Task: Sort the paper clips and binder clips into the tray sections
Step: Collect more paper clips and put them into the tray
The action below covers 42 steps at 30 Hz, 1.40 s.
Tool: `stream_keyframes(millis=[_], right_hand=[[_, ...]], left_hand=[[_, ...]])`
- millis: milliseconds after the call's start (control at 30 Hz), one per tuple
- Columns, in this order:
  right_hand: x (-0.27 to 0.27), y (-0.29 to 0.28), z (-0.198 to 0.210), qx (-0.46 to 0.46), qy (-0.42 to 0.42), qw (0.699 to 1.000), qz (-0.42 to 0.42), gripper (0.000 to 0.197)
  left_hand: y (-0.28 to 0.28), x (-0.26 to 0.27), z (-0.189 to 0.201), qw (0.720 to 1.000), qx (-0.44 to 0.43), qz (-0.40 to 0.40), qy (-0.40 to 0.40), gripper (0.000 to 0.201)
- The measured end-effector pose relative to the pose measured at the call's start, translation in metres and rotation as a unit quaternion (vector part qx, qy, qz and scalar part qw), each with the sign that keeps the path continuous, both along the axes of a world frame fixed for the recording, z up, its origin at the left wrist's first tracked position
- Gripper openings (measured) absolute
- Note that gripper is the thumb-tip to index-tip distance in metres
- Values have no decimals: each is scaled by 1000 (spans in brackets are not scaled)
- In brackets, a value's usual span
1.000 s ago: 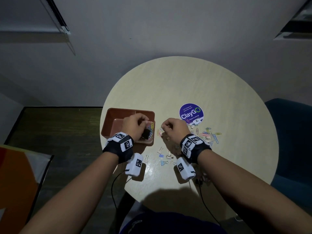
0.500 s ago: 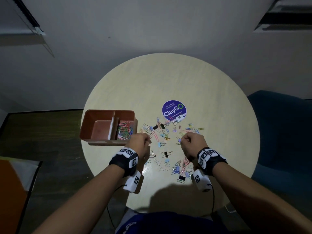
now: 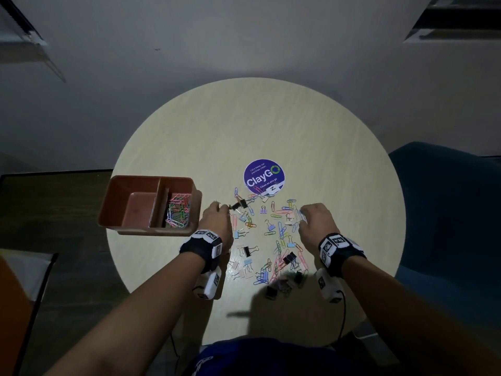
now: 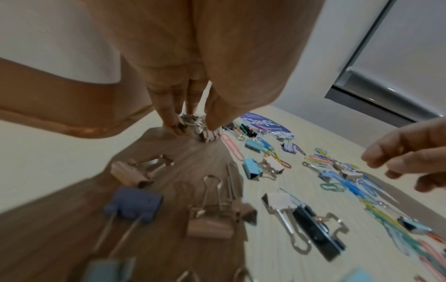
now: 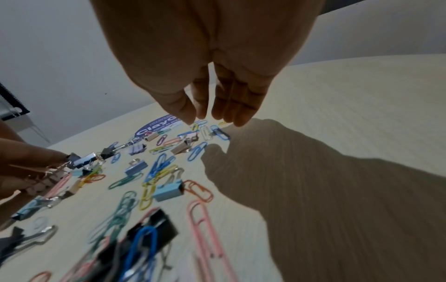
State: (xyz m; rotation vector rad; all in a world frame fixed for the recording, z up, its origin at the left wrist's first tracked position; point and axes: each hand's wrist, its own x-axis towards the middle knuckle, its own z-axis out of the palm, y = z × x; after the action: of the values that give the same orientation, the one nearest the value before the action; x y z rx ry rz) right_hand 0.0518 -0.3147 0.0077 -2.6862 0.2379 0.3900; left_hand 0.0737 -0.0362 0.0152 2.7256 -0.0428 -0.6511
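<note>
Left hand [image 3: 217, 223]: fingertips pinched round a small bunch of binder clips [image 4: 193, 124], low over the left edge of the scatter.
Right hand [image 3: 315, 225]: fingers loosely spread, nothing held, tips hovering just above a blue paper clip [image 5: 219, 132] at the far right of the scatter.
Scattered clips [image 3: 267, 237]: paper and binder clips mixed on the round table [image 3: 325, 137], between and near both hands.
Tray [image 3: 147, 206]: left of the scatter, at the table's left edge; right section holding paper clips [image 3: 177, 211], left section bare.
Key relation: tray nearer the left hand; left section probably the place for the held bunch.
</note>
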Motion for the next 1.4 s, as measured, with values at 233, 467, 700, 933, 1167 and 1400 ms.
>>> stream_keyframes(millis=[233, 467, 700, 933, 1167, 1400], right_hand=[[4, 2, -8, -32, 21, 997, 74, 46], [7, 6, -11, 61, -9, 997, 44, 38], [5, -12, -14, 19, 31, 996, 82, 43], [3, -15, -17, 60, 22, 992, 107, 30], [7, -17, -19, 44, 31, 995, 79, 28], [8, -12, -17, 36, 29, 995, 87, 17]], left_hand=[[-9, -20, -4, 998, 6, -62, -19, 42], [-34, -7, 8, 994, 32, -74, -75, 32], [-87, 15, 3, 980, 23, -186, -72, 17], [-109, 32, -4, 962, 53, -264, -40, 41], [-107, 32, -7, 959, 78, -271, -35, 32], [-103, 23, -18, 970, 66, -233, -21, 28]])
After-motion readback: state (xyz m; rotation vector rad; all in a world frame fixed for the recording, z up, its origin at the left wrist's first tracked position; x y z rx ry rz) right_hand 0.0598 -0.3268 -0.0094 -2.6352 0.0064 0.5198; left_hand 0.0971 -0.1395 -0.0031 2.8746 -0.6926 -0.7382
